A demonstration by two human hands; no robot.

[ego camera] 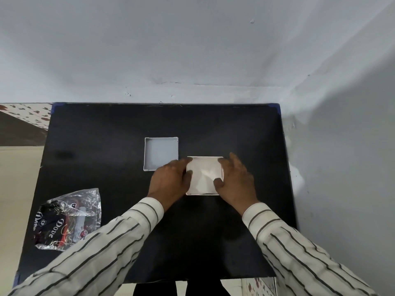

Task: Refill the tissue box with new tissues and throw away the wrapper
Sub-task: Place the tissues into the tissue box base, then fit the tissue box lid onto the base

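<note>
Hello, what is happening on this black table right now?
A person in a striped shirt has the left hand and right hand on either side of an open white square box with white tissues in it. A second empty white square tray, perhaps the lid, lies beside it. The crinkled clear plastic wrapper lies at the left of the black table, not yet thrown away.

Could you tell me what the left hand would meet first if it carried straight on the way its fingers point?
Probably the white box: the left hand points up and right, its fingertips already at the box's left edge. The empty lid lies off that line.
</note>
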